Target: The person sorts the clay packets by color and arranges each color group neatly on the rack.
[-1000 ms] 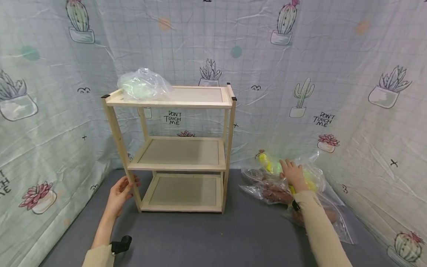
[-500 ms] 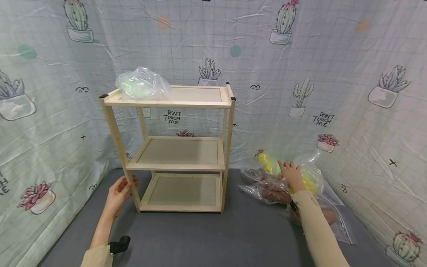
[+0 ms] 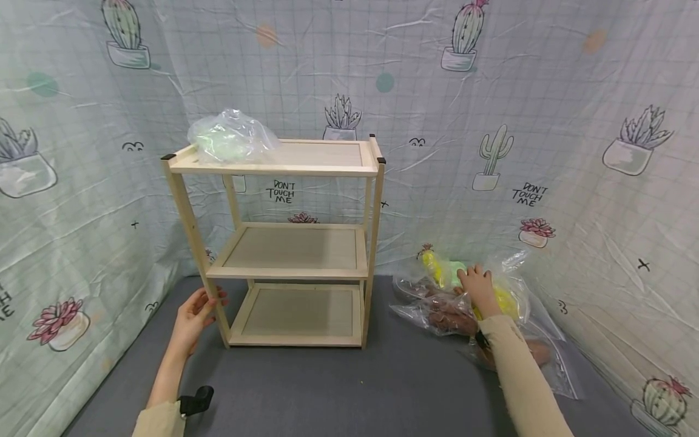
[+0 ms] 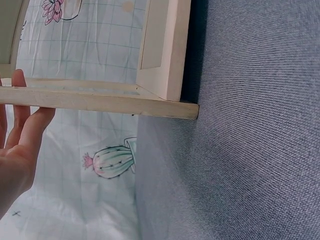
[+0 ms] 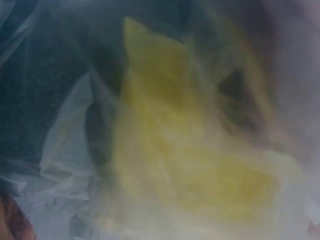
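Observation:
My left hand [image 3: 191, 318] grips the front left post of a light wooden three-tier shelf [image 3: 289, 272], low down between the middle and bottom boards. In the left wrist view, the fingers [image 4: 31, 129] reach round the post [image 4: 115, 101]. Over at the right, my right hand [image 3: 479, 290] lies on a pile of clear plastic bags, its fingers spread over them. Yellow contents [image 3: 506, 302] show beside it, a pale green item [image 3: 454, 273] just past its fingertips. Reddish-brown contents [image 3: 450, 315] fill the nearer bag. Blurred yellow plastic [image 5: 155, 115] fills the right wrist view.
Another clear bag with pale green contents [image 3: 221, 142] sits on the left of the shelf's top board [image 3: 322, 153]. A dark grey cloth surface [image 3: 306, 388] lies under everything. Cactus-printed curtains [image 3: 426, 109] enclose the back and sides.
My right hand has shifted slightly and its fingers bend more over the bags; the pale green item shows more beside them. My left hand stays on the post.

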Demonstrator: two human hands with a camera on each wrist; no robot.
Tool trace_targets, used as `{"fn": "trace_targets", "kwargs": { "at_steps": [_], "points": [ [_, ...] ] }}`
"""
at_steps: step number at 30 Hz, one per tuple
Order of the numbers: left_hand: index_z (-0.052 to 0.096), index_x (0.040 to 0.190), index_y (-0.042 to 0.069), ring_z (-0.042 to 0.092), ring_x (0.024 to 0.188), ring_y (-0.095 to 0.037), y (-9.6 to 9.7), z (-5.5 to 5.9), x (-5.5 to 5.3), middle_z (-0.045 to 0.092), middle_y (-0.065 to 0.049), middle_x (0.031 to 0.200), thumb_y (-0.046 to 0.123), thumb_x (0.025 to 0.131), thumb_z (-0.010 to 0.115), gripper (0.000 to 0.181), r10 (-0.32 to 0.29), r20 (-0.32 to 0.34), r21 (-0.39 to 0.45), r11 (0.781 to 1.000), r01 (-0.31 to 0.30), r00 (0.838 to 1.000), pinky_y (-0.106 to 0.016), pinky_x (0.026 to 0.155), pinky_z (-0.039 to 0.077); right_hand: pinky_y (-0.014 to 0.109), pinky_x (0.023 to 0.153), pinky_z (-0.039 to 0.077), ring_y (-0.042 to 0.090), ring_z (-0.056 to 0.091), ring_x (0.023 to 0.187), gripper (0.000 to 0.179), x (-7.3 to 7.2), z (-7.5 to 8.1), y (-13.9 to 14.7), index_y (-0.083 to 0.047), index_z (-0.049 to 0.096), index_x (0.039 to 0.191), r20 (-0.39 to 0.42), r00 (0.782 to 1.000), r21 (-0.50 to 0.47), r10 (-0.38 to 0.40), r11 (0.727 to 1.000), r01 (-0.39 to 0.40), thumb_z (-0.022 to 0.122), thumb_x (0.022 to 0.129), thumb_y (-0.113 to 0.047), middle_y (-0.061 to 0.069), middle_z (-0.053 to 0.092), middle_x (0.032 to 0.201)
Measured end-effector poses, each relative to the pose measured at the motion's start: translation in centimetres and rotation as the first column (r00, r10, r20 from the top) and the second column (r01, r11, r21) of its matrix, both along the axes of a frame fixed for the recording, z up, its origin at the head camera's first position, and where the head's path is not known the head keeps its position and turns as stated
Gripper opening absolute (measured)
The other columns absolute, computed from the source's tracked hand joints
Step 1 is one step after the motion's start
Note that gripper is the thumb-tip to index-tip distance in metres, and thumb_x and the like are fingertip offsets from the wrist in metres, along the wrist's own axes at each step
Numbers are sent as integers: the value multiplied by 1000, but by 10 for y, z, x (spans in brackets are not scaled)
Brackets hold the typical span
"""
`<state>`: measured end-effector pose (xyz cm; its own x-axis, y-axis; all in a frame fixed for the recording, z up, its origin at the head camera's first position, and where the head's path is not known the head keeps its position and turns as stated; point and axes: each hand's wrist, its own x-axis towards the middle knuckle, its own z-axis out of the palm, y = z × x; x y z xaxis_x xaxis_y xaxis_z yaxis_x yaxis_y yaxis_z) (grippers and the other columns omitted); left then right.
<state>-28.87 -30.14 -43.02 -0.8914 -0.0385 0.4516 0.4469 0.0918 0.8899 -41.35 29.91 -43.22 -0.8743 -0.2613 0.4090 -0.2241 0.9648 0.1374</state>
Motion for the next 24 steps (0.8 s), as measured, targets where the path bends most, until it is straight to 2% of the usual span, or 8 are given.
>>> {"fn": "trace_targets", "kwargs": {
  "at_steps": [7,10,15,20,24],
  "points": [
    [51,120,14,60,91,5,0,0,-1,62,20,100,16,93,43,28,7,5,2,1000,-7,1000,-18,67,47,53,68,32,34,38,74,25,1,0,3,-5,43,78,-113,992,3,64,998,-64,67,78,-12,13,41,69],
    [52,119,14,60,90,6,1,-1,-1,62,20,100,16,93,43,27,12,4,1,1000,-12,1000,-17,67,47,51,66,31,31,36,72,22,0,0,7,-6,45,78,-132,987,-4,90,996,-92,67,78,-10,11,43,68],
    [52,119,13,60,91,5,1,-1,-1,62,19,101,15,93,43,27,14,-3,-6,1000,-14,1000,-18,67,46,50,62,31,34,40,74,17,-2,2,13,-8,51,81,-172,979,-14,114,993,-119,67,77,-10,15,52,72],
    [52,120,13,60,91,4,0,-1,0,62,16,102,13,93,43,28,-6,-13,11,1000,7,1000,-18,68,47,44,57,26,33,36,69,16,-2,8,13,-7,48,82,-274,954,-52,119,989,-139,63,78,-5,16,46,71],
    [52,119,14,60,91,4,0,-1,0,62,18,101,14,93,43,27,1,-9,13,1000,-1,1000,-18,67,47,38,57,19,29,28,65,11,-3,21,7,-6,46,84,-371,916,-118,152,971,-209,55,83,1,13,35,72]
  ]
}}
